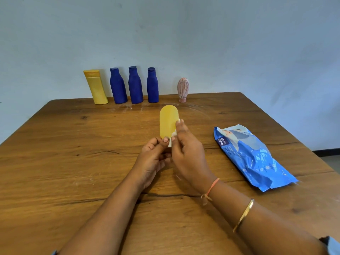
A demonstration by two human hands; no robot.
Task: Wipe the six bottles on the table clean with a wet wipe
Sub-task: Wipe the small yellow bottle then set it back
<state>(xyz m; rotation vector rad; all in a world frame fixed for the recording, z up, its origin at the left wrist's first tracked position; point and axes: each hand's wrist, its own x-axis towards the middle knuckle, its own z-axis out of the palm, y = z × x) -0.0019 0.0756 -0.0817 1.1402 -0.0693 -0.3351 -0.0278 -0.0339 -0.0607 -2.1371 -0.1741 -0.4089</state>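
Left hand (154,155), fingers curled, grips the lower end of a flat, oval yellow plastic bottle (167,122) and holds it upright above the middle of a brown wooden table (73,144). The right hand (185,150) pinches a crumpled white wet wipe (173,134) against the bottle's right edge, fingertips pointing away from the person. Both forearms reach in from the near edge and converge at the centre, with bare tabletop on either side of them. Along the far edge, close to a pale blue wall (184,34), stand a tall yellow plastic bottle (95,87), three dark-blue plastic bottles (117,87) (135,86) (152,86) and a pink ribbed bottle (183,90), set apart in a row. A blue plastic pack of wipes (252,155) lies flat to the right, near the table's right edge, well apart from the hands.
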